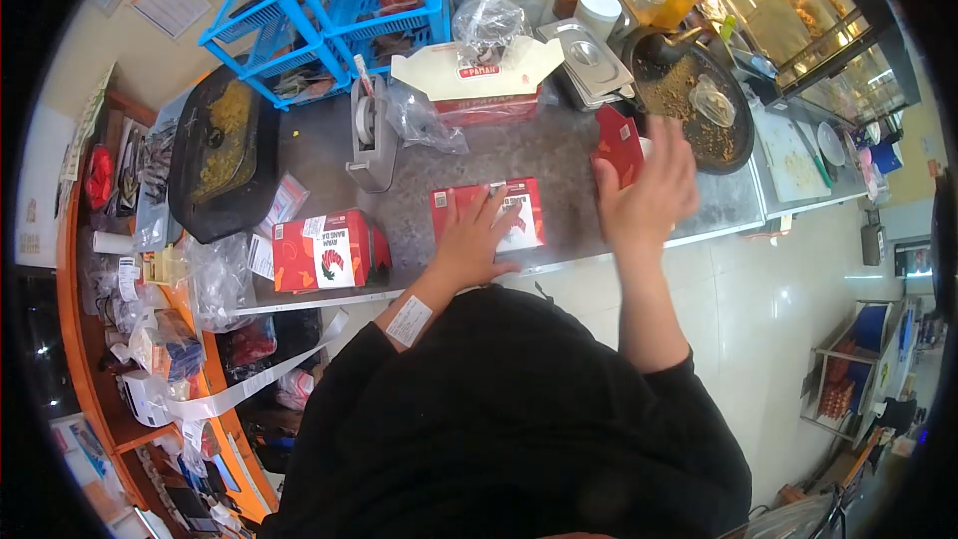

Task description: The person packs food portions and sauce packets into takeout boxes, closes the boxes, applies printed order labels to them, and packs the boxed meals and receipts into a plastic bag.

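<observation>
My left hand (474,240) lies with fingers spread on top of a red and white printed food box (529,215) near the table's front edge. A printed white label (408,320) is on my left wrist. To the right, my right hand (649,190) is raised with its fingers stretched out, beside a red carton (619,147). The hand hides part of this carton, and I cannot tell whether they touch. Another red and white box (324,252) sits at the left on the table. Behind the middle box stands a red box (484,108) with its cream lid flaps up.
A grey tape dispenser (374,140) stands behind the boxes. Blue stacked baskets (369,10), a dark tray of yellow food (225,150), metal lids (589,60) and a black pan of crumbs (699,105) line the back. An orange shelf (150,414) is left.
</observation>
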`<state>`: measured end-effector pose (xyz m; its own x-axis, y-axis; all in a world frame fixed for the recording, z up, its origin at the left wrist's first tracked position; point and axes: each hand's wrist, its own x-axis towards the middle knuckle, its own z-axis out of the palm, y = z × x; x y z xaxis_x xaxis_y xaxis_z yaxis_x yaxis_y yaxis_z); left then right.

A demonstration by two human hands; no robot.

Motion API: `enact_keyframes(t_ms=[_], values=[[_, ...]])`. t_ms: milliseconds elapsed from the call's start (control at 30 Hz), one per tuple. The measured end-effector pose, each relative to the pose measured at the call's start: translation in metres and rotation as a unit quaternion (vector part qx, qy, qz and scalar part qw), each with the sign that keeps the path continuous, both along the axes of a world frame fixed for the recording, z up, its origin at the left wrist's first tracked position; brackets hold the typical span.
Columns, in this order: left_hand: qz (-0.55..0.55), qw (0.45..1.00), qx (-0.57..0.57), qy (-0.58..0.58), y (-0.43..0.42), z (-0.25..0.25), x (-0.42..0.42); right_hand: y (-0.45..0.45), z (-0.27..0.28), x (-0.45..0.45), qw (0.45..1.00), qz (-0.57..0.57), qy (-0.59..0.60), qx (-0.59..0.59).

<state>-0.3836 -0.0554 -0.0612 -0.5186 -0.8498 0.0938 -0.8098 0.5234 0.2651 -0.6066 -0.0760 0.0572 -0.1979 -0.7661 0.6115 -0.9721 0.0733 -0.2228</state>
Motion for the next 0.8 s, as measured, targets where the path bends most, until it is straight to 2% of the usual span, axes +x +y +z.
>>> enact_keyframes(t_ms=[67, 100, 167, 267, 300, 400, 433, 533, 633, 700, 733, 767, 800], values=[[-0.003, 1.000, 0.013, -0.020, -0.005, -0.003, -0.002, 0.001, -0.011, -0.030, 0.995, -0.055, -0.007, 0.086], [0.007, 1.000, 0.012, -0.022, -0.008, -0.003, 0.001, 0.001, -0.014, -0.043, 0.983, -0.008, -0.084, 0.166], [0.026, 0.999, -0.011, -0.036, -0.016, -0.003, 0.010, 0.001, -0.018, -0.061, 0.915, 0.087, -0.235, 0.316], [0.113, 0.991, -0.025, -0.064, -0.036, -0.017, 0.019, 0.010, -0.022, -0.048, 0.929, 0.127, -0.142, 0.317], [0.131, 0.985, -0.084, -0.075, -0.043, -0.010, 0.019, 0.013, -0.021, -0.043, 0.934, 0.132, -0.112, 0.311], [0.142, 0.987, 0.029, 0.068, -0.050, 0.013, 0.015, 0.019, -0.031, -0.046, 0.914, 0.280, -0.124, 0.266], [0.062, 0.979, 0.028, 0.194, -0.055, 0.013, 0.015, 0.022, -0.027, -0.044, 0.896, 0.292, -0.152, 0.296], [-0.060, 0.973, 0.036, 0.220, -0.050, 0.047, -0.006, 0.031, 0.003, -0.028, 0.890, 0.298, -0.134, 0.318], [-0.161, 0.973, 0.071, 0.149, -0.055, 0.067, -0.016, 0.034, 0.032, 0.007, 0.888, 0.403, -0.132, 0.178], [-0.206, 0.969, 0.015, 0.137, -0.059, 0.055, -0.021, 0.037, 0.036, 0.037, 0.838, 0.505, -0.134, 0.157], [-0.230, 0.964, -0.014, 0.129, -0.059, 0.057, -0.025, 0.041, 0.038, 0.055, 0.842, 0.507, -0.122, 0.140], [-0.218, 0.956, -0.088, 0.178, -0.050, 0.059, -0.027, 0.045, 0.040, 0.073, 0.845, 0.508, -0.109, 0.123], [-0.217, 0.961, -0.053, 0.160, -0.052, 0.061, -0.031, 0.045, 0.033, 0.086, 0.837, 0.516, -0.128, 0.128]])
